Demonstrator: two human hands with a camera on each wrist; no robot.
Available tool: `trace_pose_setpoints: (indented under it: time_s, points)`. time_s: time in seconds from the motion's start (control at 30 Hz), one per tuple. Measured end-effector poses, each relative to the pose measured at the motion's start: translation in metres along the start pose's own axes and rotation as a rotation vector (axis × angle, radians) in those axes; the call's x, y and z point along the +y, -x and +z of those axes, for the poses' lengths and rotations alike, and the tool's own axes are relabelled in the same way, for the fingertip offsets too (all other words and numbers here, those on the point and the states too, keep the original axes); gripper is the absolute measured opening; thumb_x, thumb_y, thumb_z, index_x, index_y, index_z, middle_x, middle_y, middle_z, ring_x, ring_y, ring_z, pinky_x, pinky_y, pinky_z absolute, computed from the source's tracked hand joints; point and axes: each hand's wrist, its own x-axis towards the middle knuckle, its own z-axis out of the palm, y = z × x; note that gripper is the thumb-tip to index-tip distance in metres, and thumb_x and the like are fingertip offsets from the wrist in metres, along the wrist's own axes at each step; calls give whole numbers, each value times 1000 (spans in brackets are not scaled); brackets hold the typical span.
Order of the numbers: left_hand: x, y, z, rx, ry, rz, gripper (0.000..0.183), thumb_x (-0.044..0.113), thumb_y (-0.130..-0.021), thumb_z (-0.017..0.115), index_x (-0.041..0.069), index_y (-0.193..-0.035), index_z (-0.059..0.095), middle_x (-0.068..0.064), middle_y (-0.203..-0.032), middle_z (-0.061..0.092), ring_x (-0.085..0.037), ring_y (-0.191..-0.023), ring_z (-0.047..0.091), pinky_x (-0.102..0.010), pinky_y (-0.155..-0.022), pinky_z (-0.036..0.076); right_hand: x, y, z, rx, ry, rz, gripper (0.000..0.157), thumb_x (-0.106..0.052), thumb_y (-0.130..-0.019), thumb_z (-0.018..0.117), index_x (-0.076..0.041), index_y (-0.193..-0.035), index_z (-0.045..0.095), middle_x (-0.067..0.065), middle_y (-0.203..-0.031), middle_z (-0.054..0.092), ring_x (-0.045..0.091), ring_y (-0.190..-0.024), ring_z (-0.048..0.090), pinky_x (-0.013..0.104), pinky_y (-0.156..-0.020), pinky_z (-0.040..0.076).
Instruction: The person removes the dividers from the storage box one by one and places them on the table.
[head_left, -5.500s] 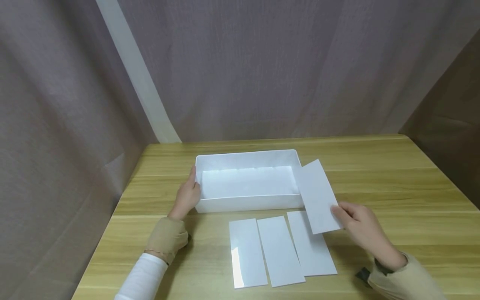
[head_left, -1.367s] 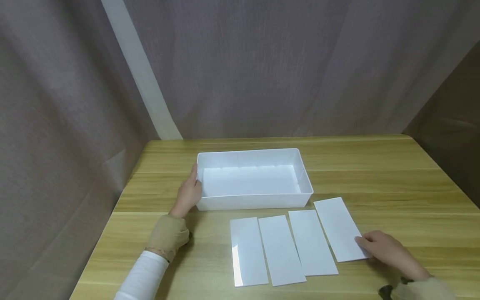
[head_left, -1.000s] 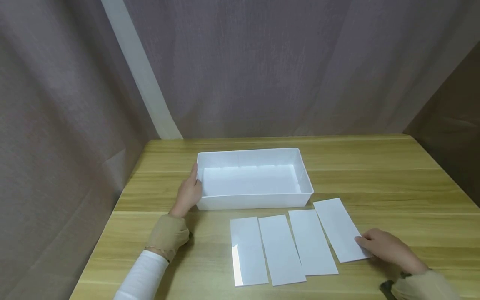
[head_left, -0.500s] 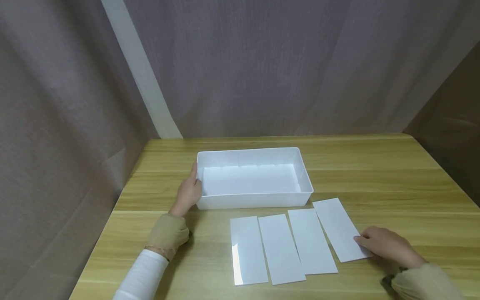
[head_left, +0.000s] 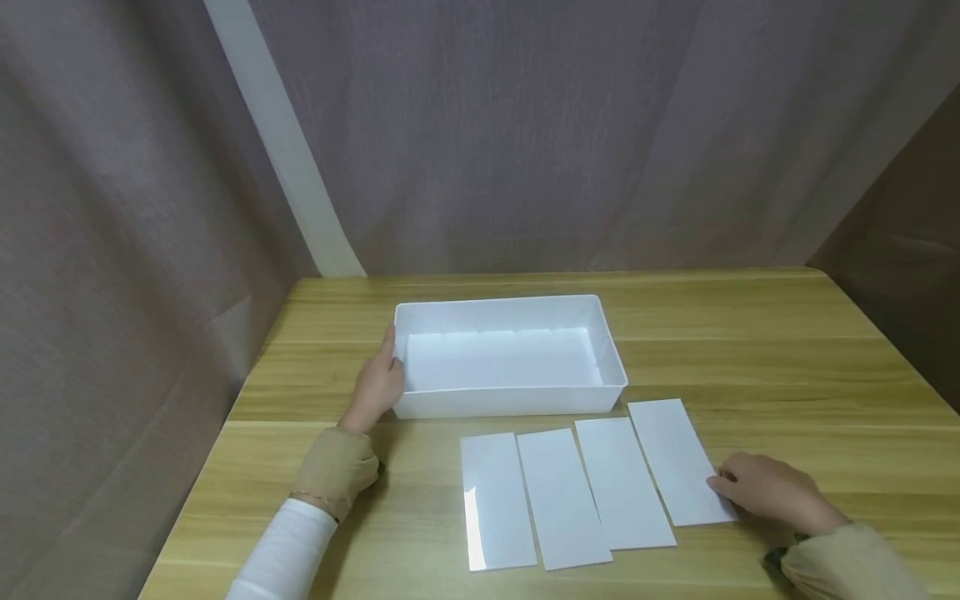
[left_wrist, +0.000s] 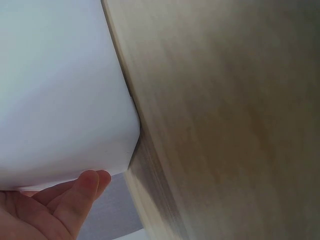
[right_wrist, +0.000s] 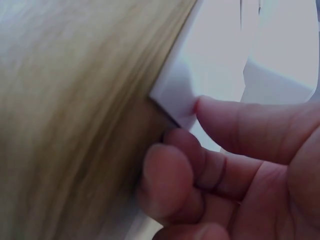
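Observation:
A white rectangular plastic bin (head_left: 502, 402) stands on the table, and no object shows inside it. My left hand (head_left: 373, 385) grips its left end; in the left wrist view the fingertips (left_wrist: 90, 182) lie at the bin's wall. Thin white rectangular panels lie in a fanned row before the bin: a glossy one (head_left: 498, 500) at the left, then a second (head_left: 562, 500) and a third (head_left: 626, 483). At the right end, my right hand (head_left: 772, 492) pinches the corner of the last panel (head_left: 678, 462); its thumb (right_wrist: 225, 120) is on top, with fingers at the edge.
The wooden table (head_left: 810, 358) has visible grain, and its far edge meets a grey-purple curtain (head_left: 525, 150). A pale strip (head_left: 285, 142) runs down the curtain at the left. A darker drape (head_left: 907, 233) borders the right side.
The last panel has come down from beside the bin's right end to the table, right of the third panel. Lately it has shifted only slightly. My left hand stays on the bin.

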Motion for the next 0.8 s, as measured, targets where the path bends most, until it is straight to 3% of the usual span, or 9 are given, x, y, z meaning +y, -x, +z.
trace_pose_setpoints:
  time_s: [0.3,0.5,0.8]
  points:
    - [0,0,0,-1,-4,-3,56,15,-92,27,16,-144,6,-28,-125,45,-22,-53,38,-32,-57,40,1,-1,0,3,5,-6,28,-30,-87,51,-11,-67,48,0,-56,44,13,-52,39,26,-48,30]
    - [1,0,1,12,-16,7,56,15,-92,27,15,-144,7,-25,-132,40,-27,-67,47,-39,-69,43,0,-2,-1,-8,9,-5,26,-27,-87,50,-11,-67,48,0,-57,44,13,-52,40,27,-48,30]
    - [1,0,1,22,-18,1,55,15,-92,27,15,-144,8,-22,-135,37,-30,-75,48,-42,-74,43,-4,-1,-3,26,28,-25,23,-23,-87,50,-11,-68,50,0,-58,43,14,-54,40,27,-49,30]
